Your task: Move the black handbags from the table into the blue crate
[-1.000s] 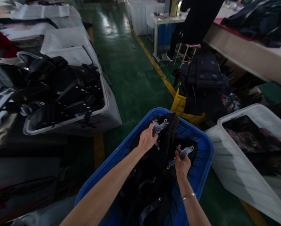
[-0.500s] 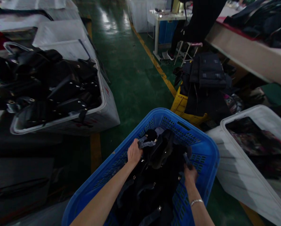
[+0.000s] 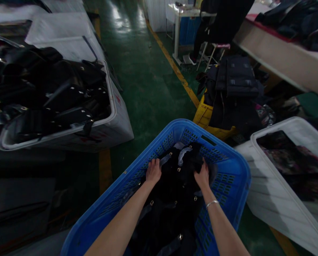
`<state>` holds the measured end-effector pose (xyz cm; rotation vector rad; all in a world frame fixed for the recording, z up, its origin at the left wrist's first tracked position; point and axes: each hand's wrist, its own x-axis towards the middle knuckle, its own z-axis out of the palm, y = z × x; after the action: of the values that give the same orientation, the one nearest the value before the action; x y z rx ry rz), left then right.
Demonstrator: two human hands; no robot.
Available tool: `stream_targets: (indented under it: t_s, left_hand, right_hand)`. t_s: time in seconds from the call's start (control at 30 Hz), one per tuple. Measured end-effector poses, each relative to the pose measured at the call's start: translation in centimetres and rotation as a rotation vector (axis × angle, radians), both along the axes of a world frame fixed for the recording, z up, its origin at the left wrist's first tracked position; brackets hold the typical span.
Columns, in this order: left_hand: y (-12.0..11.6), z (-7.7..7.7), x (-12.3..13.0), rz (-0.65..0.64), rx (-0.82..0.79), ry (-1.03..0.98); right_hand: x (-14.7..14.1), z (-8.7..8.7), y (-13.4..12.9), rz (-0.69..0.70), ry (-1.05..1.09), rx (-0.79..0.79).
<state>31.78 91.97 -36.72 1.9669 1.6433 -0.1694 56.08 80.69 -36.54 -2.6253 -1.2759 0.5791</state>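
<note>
Black bags with small gold-coloured metal fittings and wrapped grey handles fill much of a blue plastic basket. On the basket's left side, my left hand rests with bent fingers on a black bag beside a wrapped handle. My right hand, below a silver bracelet, is closed on the dark edge of a black bag near the basket's right side. The fingertips of both hands are partly lost against the dark material.
A white bin heaped with black bags stands left. Right are a yellow crate under dark bags and a white bin with patterned material. A person sits near a sewing table; green floor runs between.
My right hand has moved left and up from the basket's right side onto a bag. My left hand has left the wrapped handle it was touching, and that bag lies differently.
</note>
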Motion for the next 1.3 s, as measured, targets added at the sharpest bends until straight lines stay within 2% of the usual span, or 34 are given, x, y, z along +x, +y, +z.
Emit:
stream_targets:
  t_s: [0.07, 0.13, 0.23, 0.33, 0.4, 0.47, 0.53, 0.6, 0.73, 0.8, 0.9, 1.0, 1.1, 1.17, 1.23, 1.3]
  left_hand:
    - [-0.6, -0.7, -1.8, -0.001, -0.012, -0.012]
    - [-1.5, -0.7, -3.1, 0.024, -0.016, -0.008]
    - [-2.6, 0.7, -2.9, 0.023, 0.111, -0.069]
    - [-3.0, 2.9, 0.4, -0.175, 0.268, -0.294]
    - [-3.2, 3.7, 3.7, -0.334, 0.255, -0.418]
    - [-3.8, 3.6, 6.9, -0.412, 0.201, -0.459]
    - [-4.6, 2.7, 9.2, -0.387, 0.176, -0.422]
    - [-5.3, 1.5, 10.1, -0.326, 0.176, -0.362]
    - [-5.0, -0.2, 8.6, -0.130, 0.110, -0.291]
    - [-4.3, -0.5, 7.6, -0.120, 0.069, -0.242]
    - [-3.4, -0.1, 6.5, -0.321, 0.062, -0.169]
    - [-3.6, 1.8, 5.3, -0.484, 0.078, -0.105]
    - [-4.6, 4.8, 3.4, -0.530, 0.090, -0.111]
    - [-5.2, 6.3, 2.2, -0.521, 0.100, -0.114]
    - [-5.5, 6.8, 1.6, -0.511, 0.118, -0.087]
    - [-5.7, 6.0, 2.1, -0.513, 0.142, -0.042]
  right_hand:
    - [0.3, -1.5, 1.1, 0.095, 0.044, -0.056]
    - [0.2, -2.8, 1.6, 0.166, 0.061, -0.113]
    - [0.5, -3.8, 1.7, 0.158, 0.041, -0.190]
    - [1.5, -4.1, 1.4, 0.051, -0.006, -0.278]
    - [2.4, -4.2, 1.1, -0.020, -0.052, -0.328]
    - [3.5, -4.7, 1.0, -0.066, -0.090, -0.379]
    - [4.6, -5.4, 1.0, -0.071, -0.083, -0.438]
    - [5.8, -6.2, 1.3, -0.053, -0.026, -0.484]
    - [7.4, -7.6, 2.2, -0.054, 0.125, -0.465]
    - [7.1, -7.8, 2.4, -0.058, 0.193, -0.431]
    - [5.4, -6.9, 1.8, -0.081, 0.245, -0.365]
    - [3.2, -4.2, -0.5, -0.178, 0.237, -0.297]
    - [1.6, -1.0, -3.1, -0.317, 0.223, -0.269]
    - [0.9, 0.3, -3.8, -0.371, 0.237, -0.245]
    - [0.2, 0.5, -3.1, -0.375, 0.270, -0.200]
    - [-0.2, -0.3, -1.5, -0.376, 0.313, -0.152]
